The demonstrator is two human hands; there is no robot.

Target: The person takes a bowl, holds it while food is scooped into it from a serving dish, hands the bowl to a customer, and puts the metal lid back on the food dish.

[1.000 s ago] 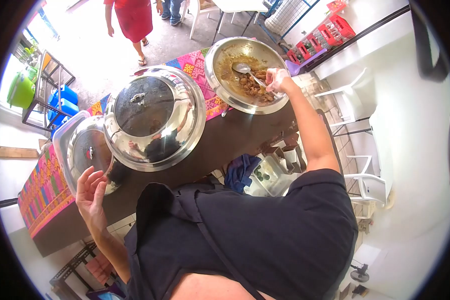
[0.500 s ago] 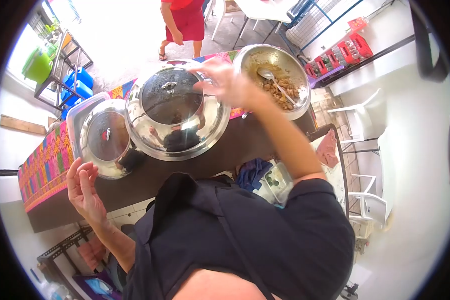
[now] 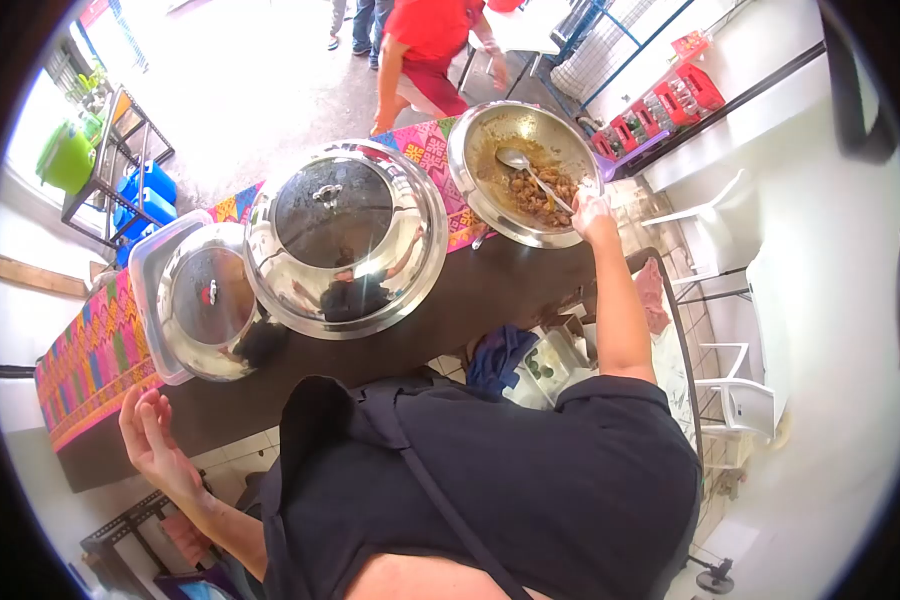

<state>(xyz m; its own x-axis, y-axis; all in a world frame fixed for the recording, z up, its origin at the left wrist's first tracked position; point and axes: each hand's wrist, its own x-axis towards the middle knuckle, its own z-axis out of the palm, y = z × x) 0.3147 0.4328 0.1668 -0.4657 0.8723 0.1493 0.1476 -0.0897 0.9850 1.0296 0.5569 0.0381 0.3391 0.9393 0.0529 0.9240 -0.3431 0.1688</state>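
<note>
The right hand [image 3: 592, 216] is at the near right side of a wide metal bowl [image 3: 482, 140], by its rim. A silver spoon [image 3: 527, 168] lies in the bowl, on some brown, chunky food [image 3: 537, 203]. The spoon is long and slants: its round end points away and to the left, and its handle comes back down to the right, toward the right fingers. So the spoon runs from the fingers up and to the left. The right fingers are bent, but I cannot tell if they grip the handle end, hold the rim or only touch.

The right hand is much nearer to the spoon. The left hand [image 3: 150, 440] is far away, past the other end of the row. Its fingers are a bit curled and loose, with nothing seen in them. It is near a clear plastic tub [image 3: 150, 335] and a small domed lid [image 3: 210, 297]. A big domed lid [image 3: 330, 225] sits between that small lid and the bowl. All stand on a dark table [image 3: 490, 282].
</note>
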